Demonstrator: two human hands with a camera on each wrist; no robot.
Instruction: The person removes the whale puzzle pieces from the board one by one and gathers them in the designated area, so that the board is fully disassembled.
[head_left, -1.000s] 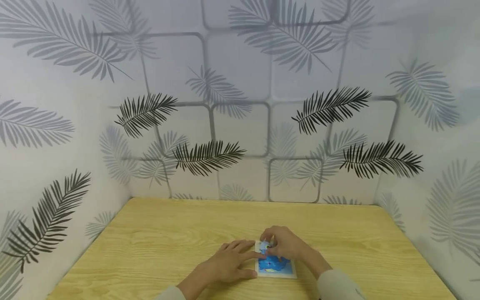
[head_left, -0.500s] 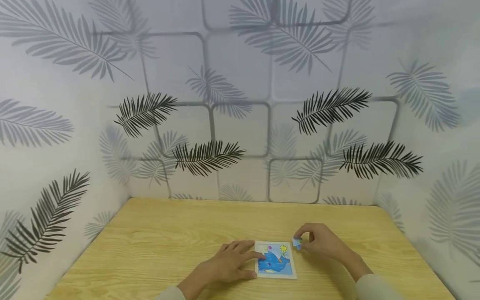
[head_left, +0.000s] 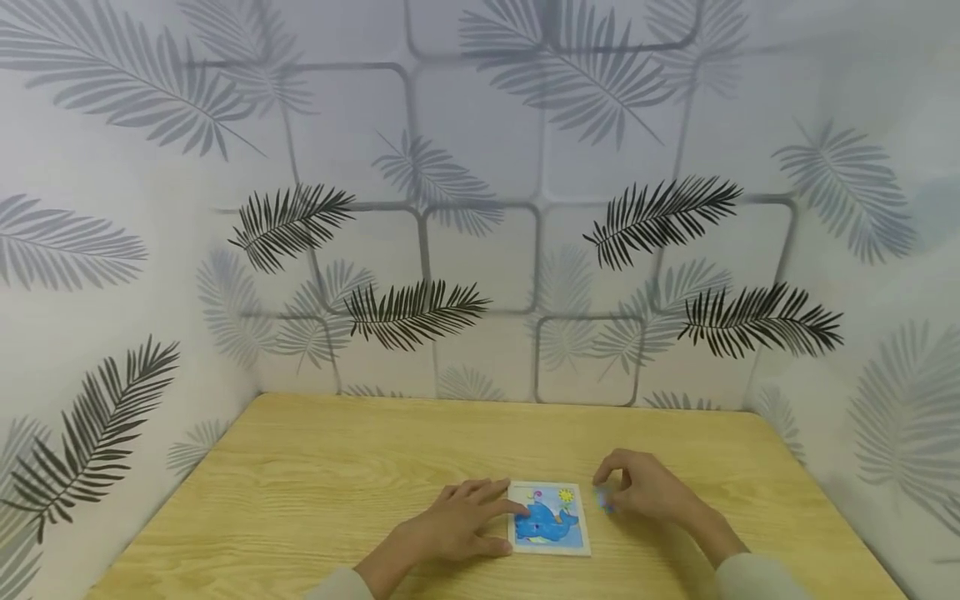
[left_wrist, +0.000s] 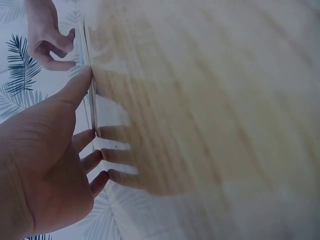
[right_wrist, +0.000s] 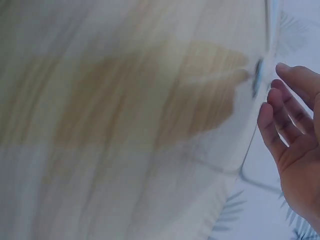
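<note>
On the yellow wood-grain table point(head_left: 337, 467), beside the square white-framed blue-whale puzzle point(head_left: 553, 527), the right hand point(head_left: 651, 490) seems released, fingers parted near the small blue piece point(head_left: 603, 500), best laid flat while the left hand point(head_left: 461, 527), fingers extended, steadies the puzzle's left edge

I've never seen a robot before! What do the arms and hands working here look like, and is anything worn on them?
These are a person's. The left hand and right hand are bare, with ordinary human fingers; no gloves, rings or cables show. The left sleeve and right sleeve are pale and plain, ending short of the wrists.
</note>
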